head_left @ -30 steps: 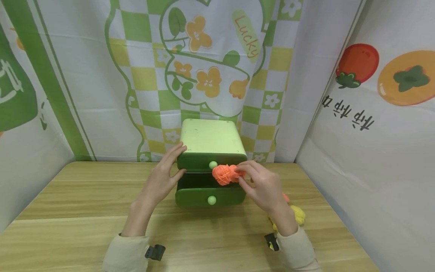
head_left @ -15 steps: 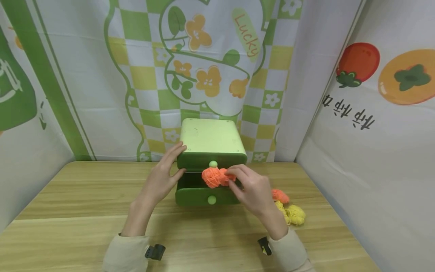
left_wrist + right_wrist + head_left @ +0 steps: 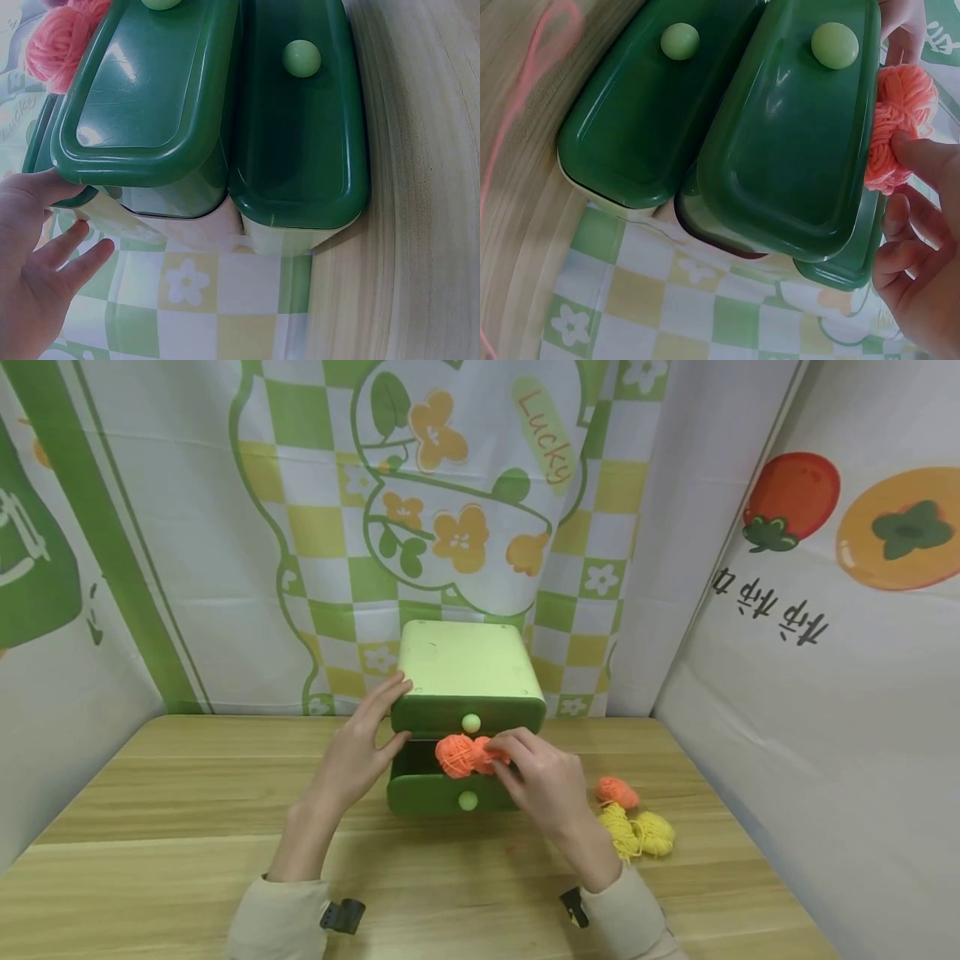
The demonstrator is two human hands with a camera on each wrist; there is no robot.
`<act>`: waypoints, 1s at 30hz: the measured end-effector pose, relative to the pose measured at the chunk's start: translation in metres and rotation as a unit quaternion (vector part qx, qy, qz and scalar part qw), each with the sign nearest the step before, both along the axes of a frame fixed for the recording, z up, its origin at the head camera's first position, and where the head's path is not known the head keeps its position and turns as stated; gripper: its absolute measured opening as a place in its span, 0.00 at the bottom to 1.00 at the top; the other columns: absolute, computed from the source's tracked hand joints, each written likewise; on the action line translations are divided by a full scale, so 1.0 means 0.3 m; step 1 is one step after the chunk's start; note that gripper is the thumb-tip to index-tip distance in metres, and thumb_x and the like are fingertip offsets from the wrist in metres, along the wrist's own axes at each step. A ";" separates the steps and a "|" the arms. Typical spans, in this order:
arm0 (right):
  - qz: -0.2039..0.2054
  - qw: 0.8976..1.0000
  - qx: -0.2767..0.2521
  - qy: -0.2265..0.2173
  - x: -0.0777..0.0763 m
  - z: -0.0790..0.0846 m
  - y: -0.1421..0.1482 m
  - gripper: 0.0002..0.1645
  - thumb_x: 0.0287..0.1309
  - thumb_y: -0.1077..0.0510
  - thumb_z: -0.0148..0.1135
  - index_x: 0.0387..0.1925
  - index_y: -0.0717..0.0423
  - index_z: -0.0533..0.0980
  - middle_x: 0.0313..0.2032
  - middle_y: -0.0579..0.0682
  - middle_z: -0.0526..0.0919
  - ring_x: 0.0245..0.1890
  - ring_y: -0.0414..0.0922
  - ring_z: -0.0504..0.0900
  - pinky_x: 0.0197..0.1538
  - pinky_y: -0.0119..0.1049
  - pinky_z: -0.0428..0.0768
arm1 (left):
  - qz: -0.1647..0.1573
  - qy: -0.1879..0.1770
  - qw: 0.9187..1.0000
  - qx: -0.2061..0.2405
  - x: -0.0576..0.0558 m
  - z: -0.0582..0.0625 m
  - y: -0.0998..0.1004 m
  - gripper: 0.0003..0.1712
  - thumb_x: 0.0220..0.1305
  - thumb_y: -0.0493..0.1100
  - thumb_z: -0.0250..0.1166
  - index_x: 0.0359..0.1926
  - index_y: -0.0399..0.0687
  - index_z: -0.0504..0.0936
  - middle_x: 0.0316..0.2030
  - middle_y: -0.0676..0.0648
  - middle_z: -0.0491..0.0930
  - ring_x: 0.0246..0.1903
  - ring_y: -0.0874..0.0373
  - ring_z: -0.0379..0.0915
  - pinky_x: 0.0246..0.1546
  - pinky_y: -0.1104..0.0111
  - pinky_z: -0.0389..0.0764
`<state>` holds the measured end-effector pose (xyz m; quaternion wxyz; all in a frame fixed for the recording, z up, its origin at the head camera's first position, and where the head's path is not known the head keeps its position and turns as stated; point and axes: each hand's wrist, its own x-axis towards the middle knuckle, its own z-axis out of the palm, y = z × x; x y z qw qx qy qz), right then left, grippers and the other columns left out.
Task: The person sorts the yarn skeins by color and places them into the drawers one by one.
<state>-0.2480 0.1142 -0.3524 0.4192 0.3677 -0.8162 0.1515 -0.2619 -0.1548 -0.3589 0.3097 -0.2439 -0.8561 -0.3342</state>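
Note:
A small green cabinet (image 3: pixel 468 656) stands at the back of the table, its drawers fronted in dark green with pale round knobs. One lower drawer (image 3: pixel 427 795) is pulled out. My right hand (image 3: pixel 551 785) pinches a skein of coral-orange yarn (image 3: pixel 456 756) over that drawer's opening, between thumb and fingers; the right wrist view shows the yarn (image 3: pixel 906 97) beside the drawer front's upper edge. At the cabinet's left side, my left hand (image 3: pixel 352 760) rests with extended fingers near the top corner and the thumb lower down. Most of the drawer's inside is hidden.
On the table to the right lie another orange yarn skein (image 3: pixel 617 792) and yellow yarn (image 3: pixel 654 834). A loose pink-orange strand (image 3: pixel 529 71) crosses the right wrist view. Behind the cabinet hangs a checked, printed cloth (image 3: pixel 315 535); a printed white sheet (image 3: pixel 825 693) flanks the right side.
My right hand has carried the orange yarn leftward and slightly down, to over the pulled-out drawer. The yarn on the right has come into fuller view. My left hand has stayed put.

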 end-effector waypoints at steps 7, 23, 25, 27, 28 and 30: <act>-0.013 1.000 0.005 0.003 0.001 -0.013 -0.020 0.10 0.54 0.57 0.74 0.39 0.45 0.84 0.38 0.39 0.86 0.28 0.36 0.85 0.19 0.27 0.77 | 0.001 -0.005 1.000 0.000 0.001 -0.001 -0.001 0.43 0.59 0.31 0.70 0.73 0.48 0.63 0.74 0.44 0.59 0.70 0.42 0.63 0.61 0.50 0.78; -0.012 0.999 0.015 -0.039 0.006 -0.021 -0.041 0.08 0.60 0.55 0.70 0.41 0.44 0.82 0.40 0.38 0.85 0.26 0.36 0.83 0.18 0.28 0.75 | -0.001 -0.008 1.000 0.000 0.001 -0.003 -0.002 0.44 0.59 0.31 0.70 0.74 0.50 0.62 0.75 0.45 0.59 0.71 0.43 0.61 0.62 0.49 0.77; -0.011 0.999 0.015 -0.040 0.006 -0.022 -0.042 0.08 0.60 0.55 0.70 0.42 0.44 0.82 0.40 0.38 0.85 0.25 0.36 0.83 0.17 0.28 0.74 | -0.001 -0.006 1.000 -0.001 0.000 -0.002 -0.001 0.44 0.59 0.31 0.70 0.74 0.49 0.62 0.75 0.45 0.59 0.71 0.43 0.61 0.62 0.49 0.77; -0.011 0.999 0.015 -0.042 0.006 -0.022 -0.043 0.08 0.60 0.55 0.70 0.42 0.44 0.82 0.40 0.38 0.85 0.24 0.36 0.82 0.17 0.28 0.73 | -0.001 -0.006 1.000 -0.001 -0.001 0.000 -0.001 0.43 0.60 0.31 0.70 0.74 0.49 0.62 0.75 0.45 0.59 0.71 0.43 0.61 0.61 0.49 0.78; -0.012 0.999 0.014 -0.042 0.006 -0.022 -0.043 0.09 0.60 0.55 0.70 0.42 0.44 0.82 0.40 0.38 0.85 0.24 0.36 0.82 0.17 0.28 0.73 | 0.000 -0.007 1.000 -0.001 -0.001 0.000 -0.001 0.43 0.60 0.31 0.70 0.73 0.49 0.63 0.75 0.45 0.59 0.71 0.43 0.61 0.62 0.49 0.77; -0.012 0.999 0.015 -0.042 0.006 -0.023 -0.044 0.09 0.59 0.55 0.71 0.42 0.44 0.82 0.40 0.38 0.85 0.24 0.36 0.82 0.17 0.28 0.73 | 0.000 -0.009 1.000 0.000 0.000 0.001 -0.001 0.43 0.60 0.31 0.70 0.73 0.49 0.63 0.75 0.45 0.59 0.71 0.43 0.61 0.62 0.49 0.77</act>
